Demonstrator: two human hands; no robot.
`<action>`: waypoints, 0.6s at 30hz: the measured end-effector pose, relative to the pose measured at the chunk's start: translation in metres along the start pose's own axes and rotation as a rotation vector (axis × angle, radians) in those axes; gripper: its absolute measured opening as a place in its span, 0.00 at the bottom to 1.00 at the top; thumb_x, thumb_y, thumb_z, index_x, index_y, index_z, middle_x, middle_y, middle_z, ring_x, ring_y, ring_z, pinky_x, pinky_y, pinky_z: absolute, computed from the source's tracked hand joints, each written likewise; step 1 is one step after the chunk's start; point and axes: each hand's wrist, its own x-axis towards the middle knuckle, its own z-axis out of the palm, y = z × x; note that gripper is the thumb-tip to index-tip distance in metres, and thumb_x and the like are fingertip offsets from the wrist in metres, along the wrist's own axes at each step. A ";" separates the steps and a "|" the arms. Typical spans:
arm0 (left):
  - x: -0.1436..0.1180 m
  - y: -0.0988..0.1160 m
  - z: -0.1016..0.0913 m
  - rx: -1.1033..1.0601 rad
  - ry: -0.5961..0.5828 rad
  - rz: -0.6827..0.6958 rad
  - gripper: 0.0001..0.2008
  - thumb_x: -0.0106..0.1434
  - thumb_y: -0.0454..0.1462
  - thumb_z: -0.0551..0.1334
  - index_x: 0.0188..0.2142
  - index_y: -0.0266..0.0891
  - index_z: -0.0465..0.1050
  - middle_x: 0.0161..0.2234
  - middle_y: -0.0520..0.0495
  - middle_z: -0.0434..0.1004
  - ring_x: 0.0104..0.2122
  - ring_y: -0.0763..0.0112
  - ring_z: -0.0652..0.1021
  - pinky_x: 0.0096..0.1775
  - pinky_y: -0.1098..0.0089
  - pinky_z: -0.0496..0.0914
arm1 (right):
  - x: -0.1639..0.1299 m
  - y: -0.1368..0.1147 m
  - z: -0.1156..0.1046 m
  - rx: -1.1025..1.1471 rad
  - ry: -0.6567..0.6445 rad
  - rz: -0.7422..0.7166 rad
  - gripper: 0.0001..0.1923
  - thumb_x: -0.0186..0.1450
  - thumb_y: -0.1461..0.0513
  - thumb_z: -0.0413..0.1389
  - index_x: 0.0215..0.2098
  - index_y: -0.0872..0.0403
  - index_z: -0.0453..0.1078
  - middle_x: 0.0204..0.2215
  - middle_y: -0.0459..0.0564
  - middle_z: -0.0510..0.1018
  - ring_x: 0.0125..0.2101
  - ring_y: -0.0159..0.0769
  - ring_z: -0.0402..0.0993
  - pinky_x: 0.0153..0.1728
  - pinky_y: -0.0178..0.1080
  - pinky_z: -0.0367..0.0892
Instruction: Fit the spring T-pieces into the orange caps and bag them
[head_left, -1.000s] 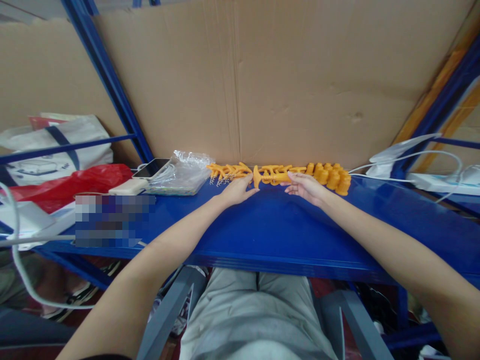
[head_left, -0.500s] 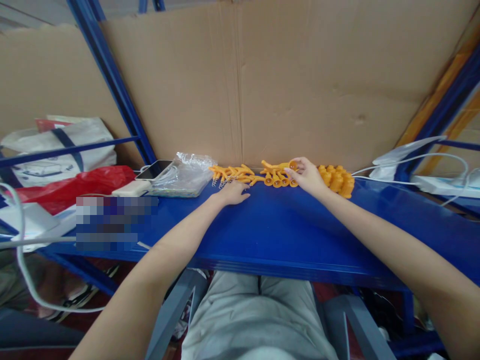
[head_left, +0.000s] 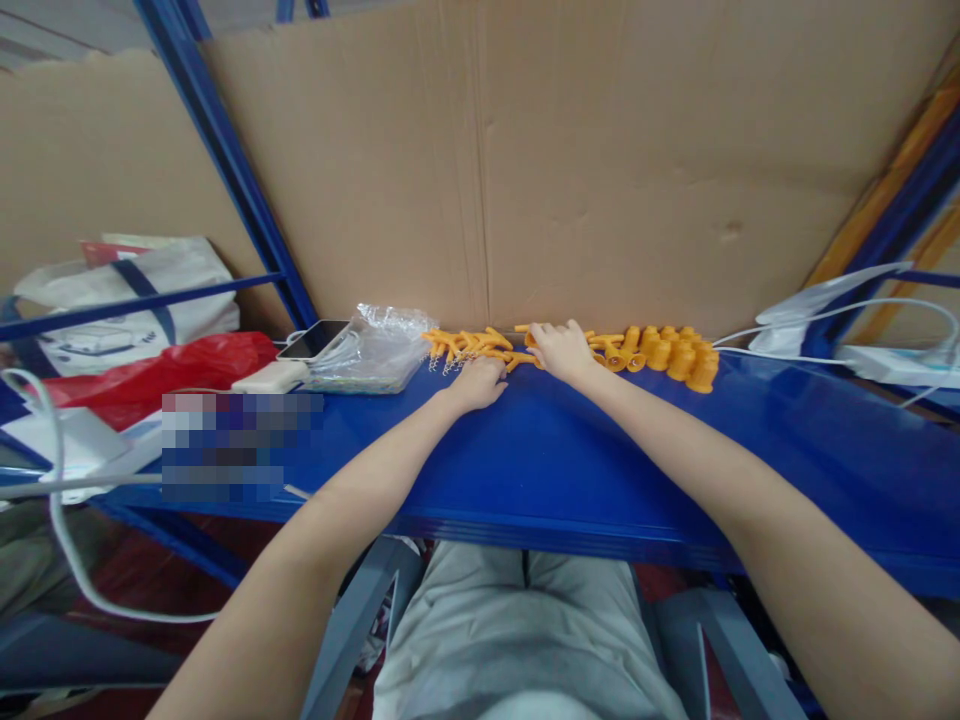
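Sorting orange parts [head_left: 480, 347] at table [head_left: 570, 450] back edge. Your left hand [head_left: 480, 384] lies flat beside them; right hand [head_left: 561, 349] covers parts, grip unclear. Next: pinch one piece free.

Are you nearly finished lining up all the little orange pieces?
Partly, it seems. Done: stubby orange pieces stand bunched in a row against the cardboard wall. In hand: the right hand rests on orange pieces mid-row, and the left hand touches the loose forked orange pieces. Left: that forked heap by the clear plastic bag looks jumbled.
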 end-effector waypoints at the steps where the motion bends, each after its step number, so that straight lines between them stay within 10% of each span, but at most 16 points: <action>1: 0.000 0.001 0.000 -0.008 0.027 -0.003 0.08 0.61 0.29 0.60 0.37 0.36 0.78 0.43 0.38 0.82 0.47 0.52 0.80 0.51 0.54 0.73 | 0.001 -0.003 0.002 -0.008 -0.021 0.006 0.19 0.75 0.61 0.45 0.60 0.62 0.65 0.49 0.69 0.80 0.49 0.51 0.77 0.49 0.46 0.56; 18: 0.005 -0.002 -0.013 -0.343 0.588 -0.079 0.07 0.64 0.27 0.56 0.35 0.40 0.67 0.37 0.45 0.74 0.39 0.65 0.76 0.47 0.63 0.72 | -0.011 -0.012 0.022 0.027 -0.071 0.040 0.27 0.75 0.66 0.38 0.70 0.65 0.55 0.56 0.71 0.75 0.57 0.52 0.70 0.53 0.51 0.58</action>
